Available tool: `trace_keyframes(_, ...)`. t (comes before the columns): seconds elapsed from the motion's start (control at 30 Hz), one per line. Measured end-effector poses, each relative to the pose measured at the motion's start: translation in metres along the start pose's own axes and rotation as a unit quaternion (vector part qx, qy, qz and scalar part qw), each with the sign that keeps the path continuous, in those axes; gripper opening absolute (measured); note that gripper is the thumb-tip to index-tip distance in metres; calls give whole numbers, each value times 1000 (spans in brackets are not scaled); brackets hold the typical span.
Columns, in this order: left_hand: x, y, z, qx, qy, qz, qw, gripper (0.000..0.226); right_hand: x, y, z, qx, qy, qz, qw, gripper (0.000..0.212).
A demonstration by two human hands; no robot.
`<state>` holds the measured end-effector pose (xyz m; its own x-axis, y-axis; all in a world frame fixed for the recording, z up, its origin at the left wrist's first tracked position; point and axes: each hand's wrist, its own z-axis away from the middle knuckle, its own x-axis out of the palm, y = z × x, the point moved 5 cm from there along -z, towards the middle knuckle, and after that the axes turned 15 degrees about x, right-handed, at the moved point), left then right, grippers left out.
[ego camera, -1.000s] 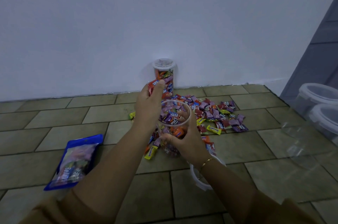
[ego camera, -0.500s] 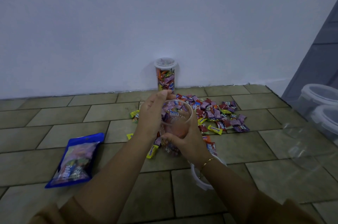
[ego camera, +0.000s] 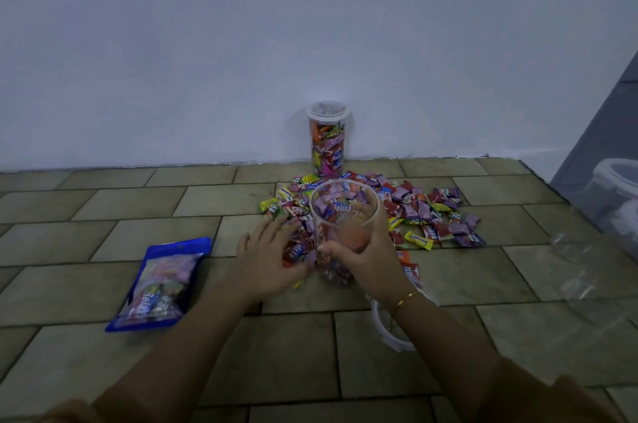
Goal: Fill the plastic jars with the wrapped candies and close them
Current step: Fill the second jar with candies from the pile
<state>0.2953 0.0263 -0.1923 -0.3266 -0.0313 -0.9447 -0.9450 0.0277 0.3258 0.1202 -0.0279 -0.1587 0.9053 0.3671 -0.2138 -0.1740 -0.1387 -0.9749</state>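
Observation:
A clear open plastic jar (ego camera: 343,215) stands on the tiled floor with a few candies at its bottom. My right hand (ego camera: 366,258) is wrapped around its side. My left hand (ego camera: 272,253) lies flat, fingers spread, on the near left edge of the pile of wrapped candies (ego camera: 424,215), just left of the jar. A filled, lidded jar (ego camera: 327,139) stands upright against the wall behind the pile. A white lid (ego camera: 390,329) lies on the floor under my right wrist, partly hidden.
A blue candy bag (ego camera: 160,284) lies flat to the left. Clear lidded containers (ego camera: 618,194) and crumpled clear plastic (ego camera: 587,270) sit at the right. A white wall closes off the back.
My left hand came down from the jar's mouth, where it held a candy, to the pile on the floor left of the jar. My right hand kept its hold on the jar.

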Motion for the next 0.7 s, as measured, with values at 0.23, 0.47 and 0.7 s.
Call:
trace_keyframes(0.23,19,-6,0,20,21,-125,992,114,-1,2,-1,4,5,11,1000,107)
trace_keyframes(0.47,19,-9,4,26,107,-98,989,67,0,-1,0,-2,4,1,1000,101)
trace_keyframes(0.7,19,-6,10,24,155,-65,985,33,-3,-2,3,0,12,3,1000,96)
